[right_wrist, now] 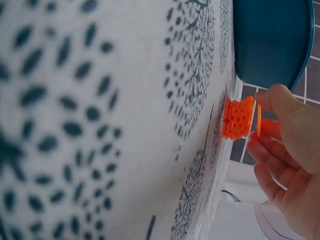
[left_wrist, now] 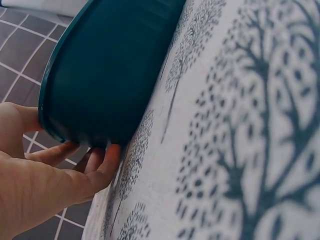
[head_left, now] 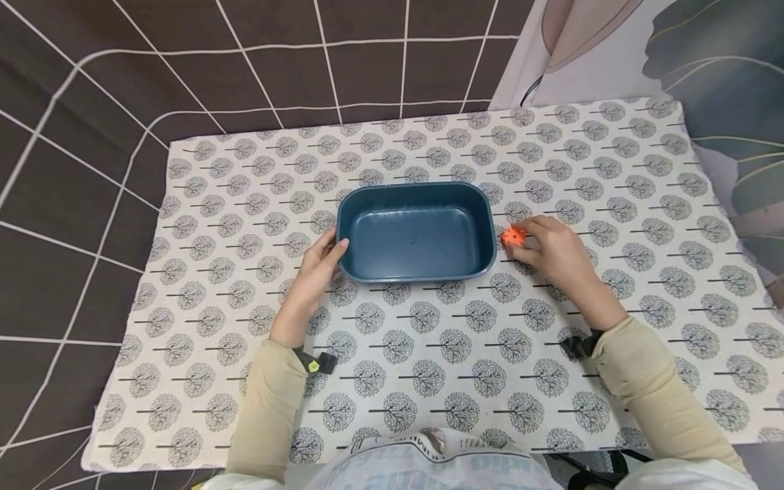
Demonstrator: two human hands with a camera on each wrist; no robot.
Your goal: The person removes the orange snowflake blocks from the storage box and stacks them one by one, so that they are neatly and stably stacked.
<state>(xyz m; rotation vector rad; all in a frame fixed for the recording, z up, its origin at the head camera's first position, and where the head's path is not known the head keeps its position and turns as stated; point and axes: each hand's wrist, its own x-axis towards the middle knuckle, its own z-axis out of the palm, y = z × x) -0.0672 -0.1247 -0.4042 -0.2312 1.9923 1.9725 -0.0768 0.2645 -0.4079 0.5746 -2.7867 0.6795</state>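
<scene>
A dark teal rectangular basin (head_left: 416, 245) stands on the patterned cloth, with nothing inside it. My left hand (head_left: 320, 262) holds its left end, thumb at the rim (left_wrist: 43, 95) and fingers against the outer wall. Just right of the basin, my right hand (head_left: 554, 252) pinches a thin flat orange piece (right_wrist: 259, 120) between thumb and fingers. Close beneath that piece is a short stack of orange toothed discs (right_wrist: 237, 119) on the cloth. From the head view the orange top (head_left: 513, 236) shows small dark holes, and the lower stack is mostly hidden.
The table wears a white cloth (head_left: 422, 378) printed with grey trees. Dark tiled-pattern fabric (head_left: 275, 82) hangs behind and to the left. A leaf-patterned curtain (head_left: 723, 75) borders the right side. Each wrist carries a black strap (head_left: 315, 362).
</scene>
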